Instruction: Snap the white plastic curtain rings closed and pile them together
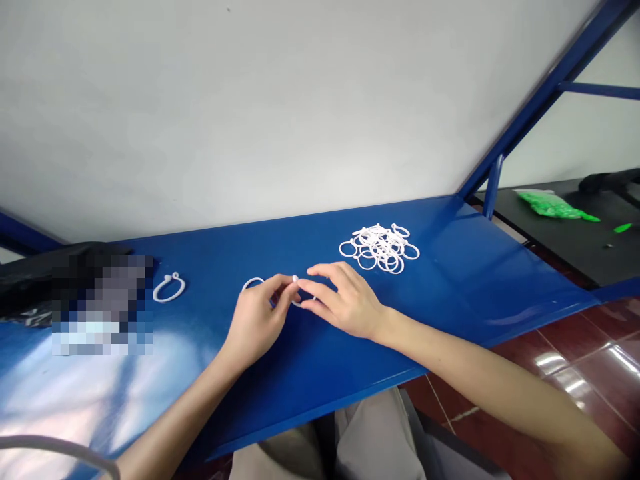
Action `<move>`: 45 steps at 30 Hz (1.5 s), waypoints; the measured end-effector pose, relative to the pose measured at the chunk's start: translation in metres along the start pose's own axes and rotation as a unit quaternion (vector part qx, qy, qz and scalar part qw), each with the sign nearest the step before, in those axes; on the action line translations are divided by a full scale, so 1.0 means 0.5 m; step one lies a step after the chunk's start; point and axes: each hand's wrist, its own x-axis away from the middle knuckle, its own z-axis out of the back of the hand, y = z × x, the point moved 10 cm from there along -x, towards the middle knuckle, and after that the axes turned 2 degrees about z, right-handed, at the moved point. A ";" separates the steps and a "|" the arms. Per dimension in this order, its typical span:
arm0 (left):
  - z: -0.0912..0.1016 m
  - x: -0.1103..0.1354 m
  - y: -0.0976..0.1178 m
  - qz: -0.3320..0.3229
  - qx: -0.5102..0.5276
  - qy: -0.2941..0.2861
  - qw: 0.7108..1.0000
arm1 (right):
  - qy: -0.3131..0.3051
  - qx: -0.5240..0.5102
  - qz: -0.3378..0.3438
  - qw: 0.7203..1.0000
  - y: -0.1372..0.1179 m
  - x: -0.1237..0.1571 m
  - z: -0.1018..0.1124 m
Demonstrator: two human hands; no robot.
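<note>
Between my two hands, over the middle of the blue table (320,367), is a white plastic ring (296,304) with a small knob at its top. My left hand (260,317) pinches it near the knob between thumb and forefinger. From the other side, my right hand (350,300) has its fingertips on the same ring, one finger raised off it; the fingers cover most of its loop. Partly behind my left hand lies a second white ring (253,281). Farther left, a single white ring with a knobbed, looped end (169,290) rests flat on the table.
A pile of similar white rings (380,248) lies right of centre, beyond my right hand. Black plastic (30,287) covers the left end, beside a pixelated patch. Blue frame bars (530,100) rise at the right. A green bag (553,203) sits on a black table behind them.
</note>
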 end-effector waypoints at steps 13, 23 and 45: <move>0.060 -0.017 -0.032 -0.018 -0.161 0.070 0.984 | -0.102 0.119 -0.066 0.985 0.096 0.022 -0.028; 0.067 -0.025 -0.104 -0.032 -0.357 0.027 0.933 | -0.081 0.109 -0.222 0.965 0.251 0.075 0.007; 0.022 -0.004 -0.026 0.047 -0.241 0.053 0.968 | -0.133 -0.193 -0.201 0.951 0.075 0.030 -0.074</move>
